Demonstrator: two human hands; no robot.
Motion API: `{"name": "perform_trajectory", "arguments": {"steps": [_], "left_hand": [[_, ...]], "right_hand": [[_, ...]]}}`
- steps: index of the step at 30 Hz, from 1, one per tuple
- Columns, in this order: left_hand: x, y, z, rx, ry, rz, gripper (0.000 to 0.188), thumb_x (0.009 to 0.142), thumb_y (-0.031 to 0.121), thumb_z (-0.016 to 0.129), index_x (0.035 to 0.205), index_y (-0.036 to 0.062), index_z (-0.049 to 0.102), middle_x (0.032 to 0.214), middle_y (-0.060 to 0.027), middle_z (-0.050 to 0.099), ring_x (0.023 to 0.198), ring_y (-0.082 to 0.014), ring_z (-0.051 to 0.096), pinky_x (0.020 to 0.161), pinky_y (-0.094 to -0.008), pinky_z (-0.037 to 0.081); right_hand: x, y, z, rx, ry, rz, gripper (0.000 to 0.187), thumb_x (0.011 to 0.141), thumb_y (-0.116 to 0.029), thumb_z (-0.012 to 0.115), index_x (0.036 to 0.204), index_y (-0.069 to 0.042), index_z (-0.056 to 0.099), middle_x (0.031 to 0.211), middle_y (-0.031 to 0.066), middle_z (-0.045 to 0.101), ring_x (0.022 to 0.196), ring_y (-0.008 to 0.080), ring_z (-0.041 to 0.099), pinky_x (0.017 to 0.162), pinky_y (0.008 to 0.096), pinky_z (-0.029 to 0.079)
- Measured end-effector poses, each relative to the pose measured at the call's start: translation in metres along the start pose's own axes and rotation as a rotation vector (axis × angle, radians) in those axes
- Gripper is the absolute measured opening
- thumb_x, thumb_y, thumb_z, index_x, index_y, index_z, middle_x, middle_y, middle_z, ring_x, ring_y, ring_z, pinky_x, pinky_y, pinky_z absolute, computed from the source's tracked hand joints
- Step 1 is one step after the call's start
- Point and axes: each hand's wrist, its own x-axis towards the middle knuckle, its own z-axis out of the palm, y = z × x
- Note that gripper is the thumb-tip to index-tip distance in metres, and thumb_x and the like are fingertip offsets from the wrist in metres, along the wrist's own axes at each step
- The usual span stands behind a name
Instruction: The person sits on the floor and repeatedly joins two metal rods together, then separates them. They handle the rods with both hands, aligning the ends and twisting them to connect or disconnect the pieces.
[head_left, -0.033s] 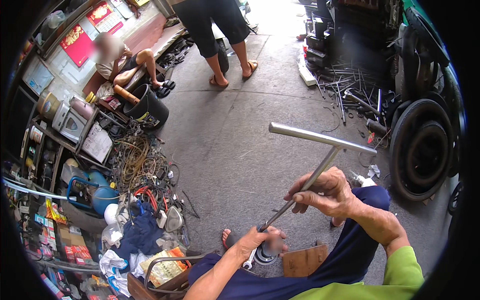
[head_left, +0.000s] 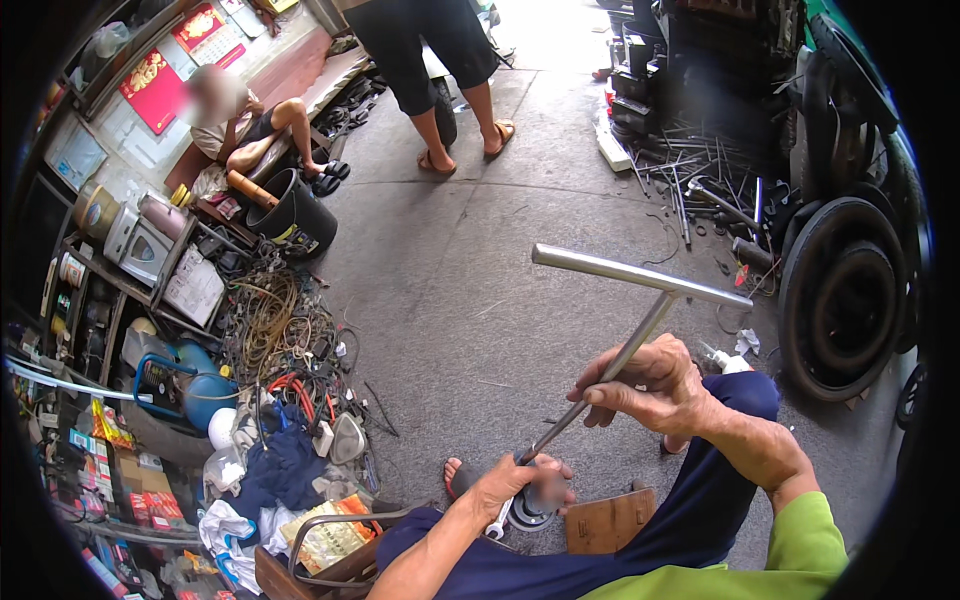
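Low on the T-bar (head_left: 645,331), your left hand (head_left: 506,487) clamps fingers round it; higher, your right hand (head_left: 658,388) likewise: brace steadily.

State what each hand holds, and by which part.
Right hand: a metal T-handle tool, by mid-shaft. Left hand: at the shaft's lower end, a wrench jutting below; its exact hold cannot be told.

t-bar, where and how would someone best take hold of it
Probably by the left half of its crossbar, coming from the far side: that stretch is straight, bare and free-ended, clear of both hands. The shaft slants down toward the person, with the right hand gripping it partway and the left hand at its lower end, leaving less room there.
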Motion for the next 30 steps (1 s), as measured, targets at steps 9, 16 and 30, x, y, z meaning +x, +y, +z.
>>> {"name": "perform_trajectory", "arguments": {"steps": [9, 16, 30], "left_hand": [[0.002, -0.006, 0.003, 0.041, -0.037, -0.035, 0.031, 0.09, 0.021, 0.062, 0.103, -0.0069, 0.061, 0.088, -0.0253, 0.069, 0.076, -0.0317, 0.07, 0.073, -0.0377, 0.058], [0.004, -0.006, 0.002, 0.007, 0.096, 0.022, 0.028, 0.089, 0.016, 0.064, 0.103, -0.0076, 0.061, 0.087, -0.026, 0.067, 0.076, -0.0318, 0.07, 0.071, -0.0402, 0.06], [-0.031, 0.032, -0.025, 0.458, 0.918, 0.782, 0.011, 0.09, 0.008, 0.059, 0.084, -0.0003, 0.064, 0.057, -0.0069, 0.059, 0.052, -0.011, 0.058, 0.05, -0.0276, 0.048]], "right_hand": [[0.007, 0.013, -0.014, -0.107, 0.162, -0.242, 0.05, 0.088, -0.021, 0.067, 0.132, -0.002, 0.05, 0.118, 0.0209, 0.062, 0.081, 0.0201, 0.07, 0.068, 0.0307, 0.06], [0.011, 0.006, -0.032, 0.628, 0.037, -0.242, 0.097, 0.087, -0.077, 0.018, 0.14, 0.002, 0.033, 0.117, 0.0324, 0.057, 0.085, 0.036, 0.07, 0.065, 0.0443, 0.061], [-0.006, 0.025, -0.043, 0.729, -0.056, 0.417, 0.067, 0.083, -0.045, 0.036, 0.12, 0.007, 0.055, 0.129, 0.0289, 0.053, 0.115, 0.0392, 0.054, 0.098, 0.0512, 0.04]]}}
